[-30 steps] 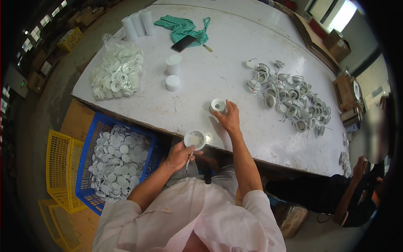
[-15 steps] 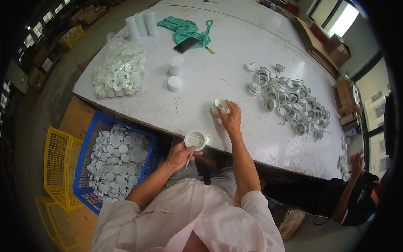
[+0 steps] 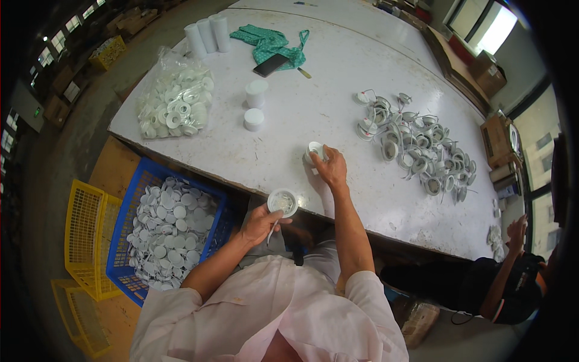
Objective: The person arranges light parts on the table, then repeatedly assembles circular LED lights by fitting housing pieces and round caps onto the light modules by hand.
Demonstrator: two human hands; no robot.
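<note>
Fingers of our left hand (image 3: 259, 224) clasp a round white housing (image 3: 283, 201); with our right hand (image 3: 333, 167) we pinch a white cup (image 3: 314, 148) on the tabletop (image 3: 241, 158).

Small green lit sign (image 3: 37, 112), pale lettering (image 3: 522, 279) on co-worker's black clothing (image 3: 512, 295), neither legible

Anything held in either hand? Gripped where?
Left hand: round white fitting, by its near edge. Right hand: fingers on the near-right side of a white cup; grip unclear.
</note>
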